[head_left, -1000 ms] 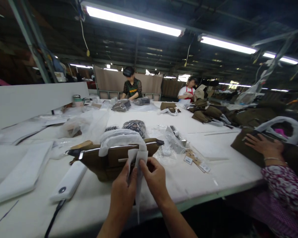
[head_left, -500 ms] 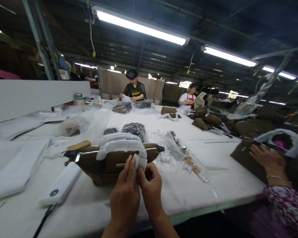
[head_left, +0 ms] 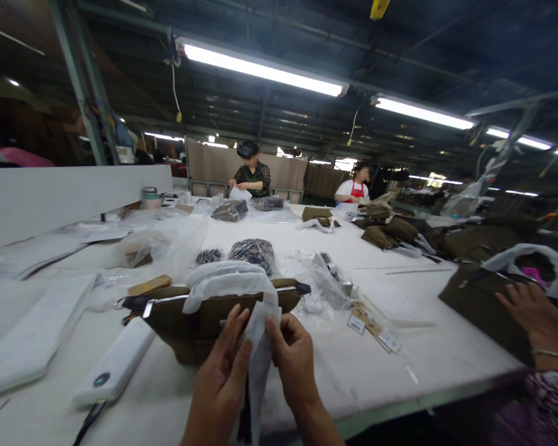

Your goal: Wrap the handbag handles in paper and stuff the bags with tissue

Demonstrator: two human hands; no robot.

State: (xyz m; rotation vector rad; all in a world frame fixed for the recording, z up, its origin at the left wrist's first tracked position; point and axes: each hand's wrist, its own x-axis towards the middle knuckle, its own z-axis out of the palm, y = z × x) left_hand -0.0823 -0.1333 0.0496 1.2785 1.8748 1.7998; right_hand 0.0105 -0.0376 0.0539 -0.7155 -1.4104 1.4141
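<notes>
An olive-brown bag stands upright on the white table, its top zipper edge facing up. White wrapping covers its arched handles. In front of the bag's right part, a strip of white paper hangs down from the handle's right end. My left hand pinches the strip's left side between thumb and fingers. On the other side, my right hand grips the strip's upper edge with thumb and fingers. A dark strap hangs behind the strip, partly hidden.
Left of the bag lie a white power bank with a cable and white sheets. Plastic-wrapped items and cardboard tags lie beyond and right. A person's hand rests on another brown bag. Two people stand across the table.
The white strip, earlier small and bunched between my fingers, now hangs long and spread out. My hands are farther apart. The neighbouring person's hand has shifted right.
</notes>
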